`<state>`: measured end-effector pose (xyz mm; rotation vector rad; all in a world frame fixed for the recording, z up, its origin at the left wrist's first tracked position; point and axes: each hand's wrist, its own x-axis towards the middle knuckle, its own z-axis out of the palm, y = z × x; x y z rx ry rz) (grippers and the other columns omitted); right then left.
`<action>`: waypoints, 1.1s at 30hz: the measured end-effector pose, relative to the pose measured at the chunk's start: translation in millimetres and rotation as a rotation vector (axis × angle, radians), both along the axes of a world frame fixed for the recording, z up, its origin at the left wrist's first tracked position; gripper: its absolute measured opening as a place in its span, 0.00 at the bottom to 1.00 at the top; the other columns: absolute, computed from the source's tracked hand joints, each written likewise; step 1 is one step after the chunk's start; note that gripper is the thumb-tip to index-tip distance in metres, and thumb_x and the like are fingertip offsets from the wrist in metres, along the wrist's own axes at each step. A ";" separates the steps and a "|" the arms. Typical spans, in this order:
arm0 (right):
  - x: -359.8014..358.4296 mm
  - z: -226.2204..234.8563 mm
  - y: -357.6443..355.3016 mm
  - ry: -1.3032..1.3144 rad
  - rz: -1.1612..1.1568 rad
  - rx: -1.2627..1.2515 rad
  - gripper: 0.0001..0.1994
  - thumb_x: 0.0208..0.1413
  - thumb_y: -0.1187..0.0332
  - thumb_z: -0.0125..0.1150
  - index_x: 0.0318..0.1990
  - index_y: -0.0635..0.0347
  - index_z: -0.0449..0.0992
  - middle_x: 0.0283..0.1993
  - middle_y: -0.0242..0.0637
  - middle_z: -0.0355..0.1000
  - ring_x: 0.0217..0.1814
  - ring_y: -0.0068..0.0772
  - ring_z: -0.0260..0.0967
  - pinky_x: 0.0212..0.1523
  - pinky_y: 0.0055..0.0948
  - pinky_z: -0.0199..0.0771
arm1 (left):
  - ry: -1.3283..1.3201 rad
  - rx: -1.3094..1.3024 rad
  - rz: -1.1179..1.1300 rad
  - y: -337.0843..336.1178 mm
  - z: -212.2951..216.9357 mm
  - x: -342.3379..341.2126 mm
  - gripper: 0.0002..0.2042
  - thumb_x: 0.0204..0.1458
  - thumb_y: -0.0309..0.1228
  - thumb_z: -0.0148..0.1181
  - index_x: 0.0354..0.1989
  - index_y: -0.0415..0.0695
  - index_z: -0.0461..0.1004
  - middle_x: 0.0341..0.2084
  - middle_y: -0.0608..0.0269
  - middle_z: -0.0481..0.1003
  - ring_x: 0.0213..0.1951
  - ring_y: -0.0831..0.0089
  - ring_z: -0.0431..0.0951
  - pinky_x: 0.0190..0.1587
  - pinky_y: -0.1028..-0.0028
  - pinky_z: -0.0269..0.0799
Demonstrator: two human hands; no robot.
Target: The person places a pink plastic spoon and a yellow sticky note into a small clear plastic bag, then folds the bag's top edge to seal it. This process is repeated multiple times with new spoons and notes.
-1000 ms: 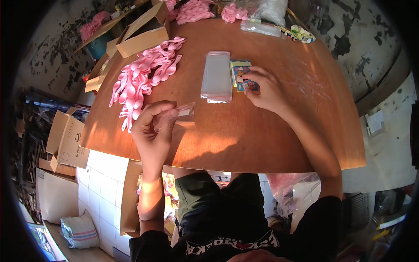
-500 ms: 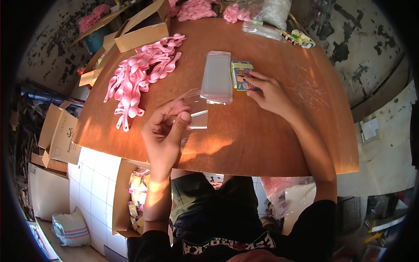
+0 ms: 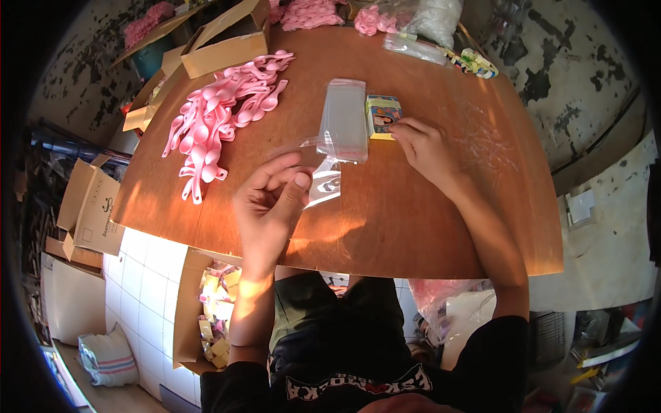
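My left hand (image 3: 275,196) pinches a clear plastic bag (image 3: 326,182) between thumb and fingers, above the near middle of the table. Just beyond it lies a pile of flat clear bags (image 3: 344,117), and the held bag overlaps its near end in view. To the right of that pile sits a small stack of colourful printed cards (image 3: 383,113) with a pale band across its far part. My right hand (image 3: 428,148) has its thumb and fingertips closed at the stack's lower right edge; whether a card is lifted off is hidden.
Pink plastic spoons (image 3: 206,131) lie heaped at the left of the wooden table (image 3: 413,227). An open cardboard box (image 3: 227,51) stands at the far left, and plastic packs (image 3: 416,48) lie at the far edge. Below the near edge, a carton (image 3: 189,310) holds small packets.
My left hand has moved slightly right with the clear bag, which now hangs tilted. My right fingers have drawn from the top of the card stack to its near right edge and closed together.
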<state>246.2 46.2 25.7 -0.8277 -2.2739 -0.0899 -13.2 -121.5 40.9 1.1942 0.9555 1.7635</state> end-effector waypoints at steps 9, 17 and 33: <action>-3.6 0.3 -0.2 0.051 0.003 0.138 0.05 0.52 0.74 0.63 0.37 0.59 0.78 0.36 0.37 0.77 0.34 0.46 0.76 0.35 0.40 0.77 | -0.038 -0.033 0.006 -0.3 0.6 -1.1 0.14 0.57 0.22 0.61 0.52 0.33 0.74 0.32 0.58 0.81 0.27 0.77 0.76 0.33 0.79 0.70; -4.1 -0.8 1.5 0.000 0.010 0.236 0.04 0.50 0.75 0.64 0.34 0.61 0.77 0.34 0.36 0.77 0.37 0.44 0.75 0.39 0.40 0.76 | -0.075 -0.042 -0.008 -0.6 -0.3 -0.3 0.14 0.57 0.22 0.61 0.52 0.34 0.74 0.32 0.59 0.81 0.26 0.79 0.76 0.31 0.79 0.70; -32.9 77.7 -95.7 0.859 0.356 -0.545 0.10 0.60 0.74 0.63 0.47 0.69 0.76 0.44 0.36 0.78 0.45 0.20 0.74 0.49 0.21 0.74 | 0.132 -0.230 -0.214 -4.8 1.3 1.2 0.19 0.55 0.21 0.64 0.55 0.31 0.71 0.37 0.53 0.82 0.35 0.78 0.81 0.38 0.78 0.78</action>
